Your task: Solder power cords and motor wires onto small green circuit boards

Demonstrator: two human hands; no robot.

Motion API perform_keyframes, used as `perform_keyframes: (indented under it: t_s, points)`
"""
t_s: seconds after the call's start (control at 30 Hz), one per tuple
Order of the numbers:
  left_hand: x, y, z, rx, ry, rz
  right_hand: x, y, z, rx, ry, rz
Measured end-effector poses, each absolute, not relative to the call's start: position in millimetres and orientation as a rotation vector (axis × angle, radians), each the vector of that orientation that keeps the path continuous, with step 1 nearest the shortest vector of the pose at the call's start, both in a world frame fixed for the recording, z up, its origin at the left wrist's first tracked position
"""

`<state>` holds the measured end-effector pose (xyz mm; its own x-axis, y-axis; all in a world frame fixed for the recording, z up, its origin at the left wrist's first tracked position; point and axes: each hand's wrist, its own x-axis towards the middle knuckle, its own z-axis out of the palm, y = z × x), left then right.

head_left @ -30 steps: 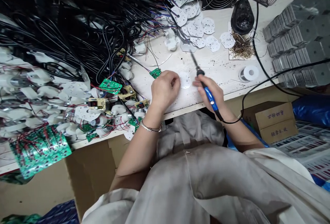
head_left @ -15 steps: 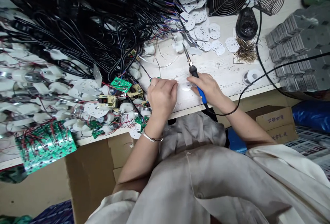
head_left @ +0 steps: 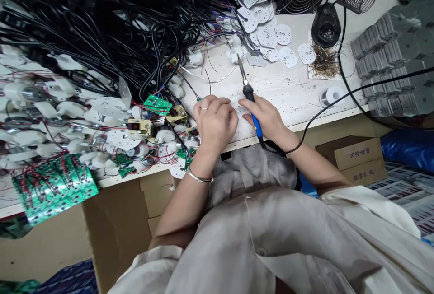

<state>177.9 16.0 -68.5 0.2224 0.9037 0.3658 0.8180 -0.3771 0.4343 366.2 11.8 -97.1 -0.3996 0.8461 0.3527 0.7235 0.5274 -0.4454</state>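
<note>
Workbench (head_left: 285,88) — right hand's (head_left: 264,118) fingers wrap a soldering iron (head_left: 249,95); left hand's (head_left: 215,124) curled, grip unclear.

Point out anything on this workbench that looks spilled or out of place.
Dark specks are scattered over the white workbench near the soldering iron in the right hand, and a heap of brownish wire clippings sits on a sheet of paper. They look like spilled debris against the pale surface.
</note>
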Motion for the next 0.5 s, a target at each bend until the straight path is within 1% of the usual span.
perform_keyframes:
  t_s: [0.1,0.23,0.37,0.5]
  points:
    - [180,18,-68,2.285,1.616,0.748,359,7,-97,-1.355,-2.170,0.286]
    - [180,25,-68,2.223,1.605,0.618,365,-2,-88,-1.268,-1.959,0.320]
    - [178,29,-67,2.210,1.579,0.573,379,-16,-76,-1.132,-1.661,0.417]
    - [177,30,-66,2.203,1.571,0.570,381,-26,-78,-1.215,-1.377,0.602]
